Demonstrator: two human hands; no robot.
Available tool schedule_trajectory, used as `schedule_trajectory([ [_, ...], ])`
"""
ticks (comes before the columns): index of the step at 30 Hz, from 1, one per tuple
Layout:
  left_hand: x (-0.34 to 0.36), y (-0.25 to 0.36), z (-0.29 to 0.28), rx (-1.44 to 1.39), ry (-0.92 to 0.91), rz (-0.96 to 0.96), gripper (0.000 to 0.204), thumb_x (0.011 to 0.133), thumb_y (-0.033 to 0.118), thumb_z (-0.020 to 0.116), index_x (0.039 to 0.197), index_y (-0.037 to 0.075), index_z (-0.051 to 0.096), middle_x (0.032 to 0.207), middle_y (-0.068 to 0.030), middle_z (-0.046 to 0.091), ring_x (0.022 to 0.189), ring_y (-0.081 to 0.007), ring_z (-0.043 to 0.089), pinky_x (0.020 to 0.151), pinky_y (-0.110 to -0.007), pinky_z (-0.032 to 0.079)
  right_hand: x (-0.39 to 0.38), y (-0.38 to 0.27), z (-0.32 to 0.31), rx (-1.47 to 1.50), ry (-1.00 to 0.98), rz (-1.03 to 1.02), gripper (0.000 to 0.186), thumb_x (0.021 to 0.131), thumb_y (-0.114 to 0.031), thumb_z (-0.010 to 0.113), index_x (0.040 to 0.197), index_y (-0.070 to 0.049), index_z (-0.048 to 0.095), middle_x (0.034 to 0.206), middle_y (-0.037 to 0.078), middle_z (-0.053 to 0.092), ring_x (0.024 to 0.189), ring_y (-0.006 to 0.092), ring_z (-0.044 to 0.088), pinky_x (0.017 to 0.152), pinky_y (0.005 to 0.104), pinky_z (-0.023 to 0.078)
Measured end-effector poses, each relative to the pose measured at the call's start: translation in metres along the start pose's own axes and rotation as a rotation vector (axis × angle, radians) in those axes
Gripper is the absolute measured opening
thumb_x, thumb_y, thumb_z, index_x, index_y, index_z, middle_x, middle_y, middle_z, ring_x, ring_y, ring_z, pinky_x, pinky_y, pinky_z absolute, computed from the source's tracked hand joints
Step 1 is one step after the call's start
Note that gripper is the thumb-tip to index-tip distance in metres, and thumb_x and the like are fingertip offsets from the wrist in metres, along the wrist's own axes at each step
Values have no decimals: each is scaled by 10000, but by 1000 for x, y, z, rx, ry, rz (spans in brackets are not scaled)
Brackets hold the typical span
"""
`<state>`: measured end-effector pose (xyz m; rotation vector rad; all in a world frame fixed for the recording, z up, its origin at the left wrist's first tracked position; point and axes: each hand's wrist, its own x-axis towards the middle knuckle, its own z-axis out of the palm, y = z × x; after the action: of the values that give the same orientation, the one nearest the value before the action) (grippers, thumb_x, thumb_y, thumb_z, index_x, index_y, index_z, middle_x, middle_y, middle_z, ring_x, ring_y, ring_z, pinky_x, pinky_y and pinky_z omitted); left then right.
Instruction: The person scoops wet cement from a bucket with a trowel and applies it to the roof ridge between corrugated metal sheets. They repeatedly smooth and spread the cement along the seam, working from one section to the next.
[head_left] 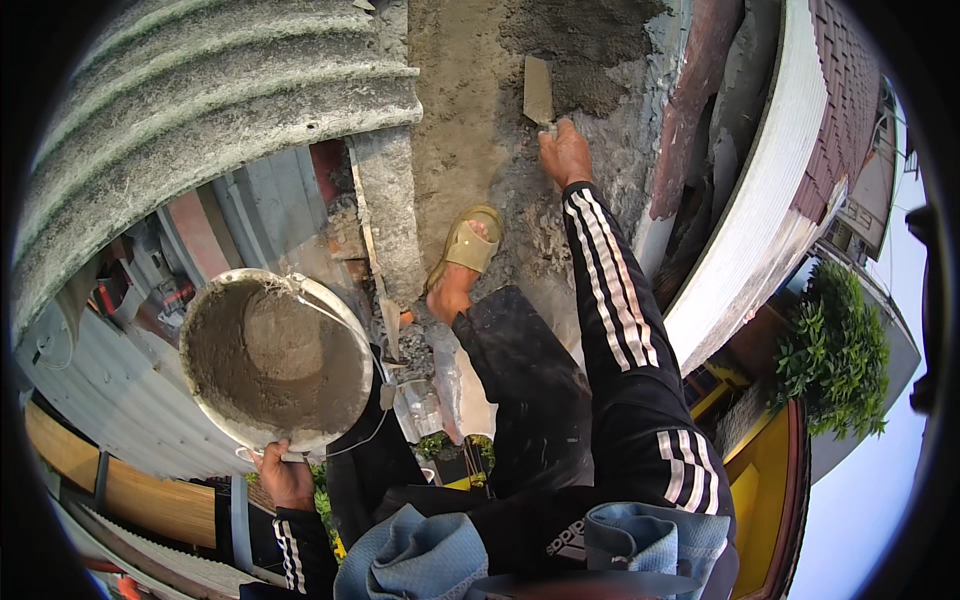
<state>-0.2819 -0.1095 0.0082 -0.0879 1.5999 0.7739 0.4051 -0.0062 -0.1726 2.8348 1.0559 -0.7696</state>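
Observation:
My right hand [566,155] grips the handle of a trowel [538,88], its flat, mortar-smeared blade pointing away from me. The blade lies on or just above the concrete surface [455,110], at the edge of a dark wet mortar patch [590,50]; whether it touches, I cannot tell. Low on the left, my left hand [286,480] is closed on the near rim of a white bucket [222,428]. Grey wet mortar [300,345] coats the bucket's inside, with a hollow in the middle. A wire handle crosses its right side.
Corrugated roofing [230,90] overhangs at the upper left. My sandalled foot [465,260] stands on the narrow concrete ledge, beside broken brick and rubble [348,235]. A white ridged edge [755,200] borders the right. Beyond it are a leafy tree [835,345] and a yellow wall.

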Motion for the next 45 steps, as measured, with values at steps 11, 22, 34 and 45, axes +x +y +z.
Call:
schedule_trajectory([
  [11, -2, 9, 22, 40, -27, 15, 906, 812, -130, 587, 1635, 186, 379, 1366, -104, 604, 1203, -297, 613, 1095, -582, 524, -62, -2, -48, 27, 226, -95, 299, 972, -245, 725, 1029, 11, 581, 945, 327, 711, 920, 560, 686, 803, 608, 536],
  [22, 3, 19, 14, 42, -62, 47, 807, 789, -165, 559, 1551, 82, 464, 1344, -110, 629, 1160, -260, 631, 1075, -472, 532, -100, -19, -61, 32, 418, 18, 292, 931, -180, 784, 1038, -1, 579, 961, 292, 707, 928, 521, 690, 783, 577, 541],
  [34, 4, 41, 15, 61, -59, 65, 946, 791, -148, 520, 1670, 139, 322, 1480, -140, 544, 1298, -330, 569, 1153, -545, 482, -203, -121, -144, 508, -166, -745, 376, 837, -128, 876, 1181, -44, 748, 975, 131, 764, 905, 336, 743, 769, 399, 582],
  [45, -11, 61, 19, 91, -134, 145, 889, 798, -165, 504, 1632, 113, 376, 1481, -133, 559, 1302, -299, 586, 1141, -500, 490, -264, -58, -138, 421, 531, -102, 237, 984, -125, 752, 1171, 0, 676, 767, 140, 683, 629, 210, 669, 593, 361, 527],
])
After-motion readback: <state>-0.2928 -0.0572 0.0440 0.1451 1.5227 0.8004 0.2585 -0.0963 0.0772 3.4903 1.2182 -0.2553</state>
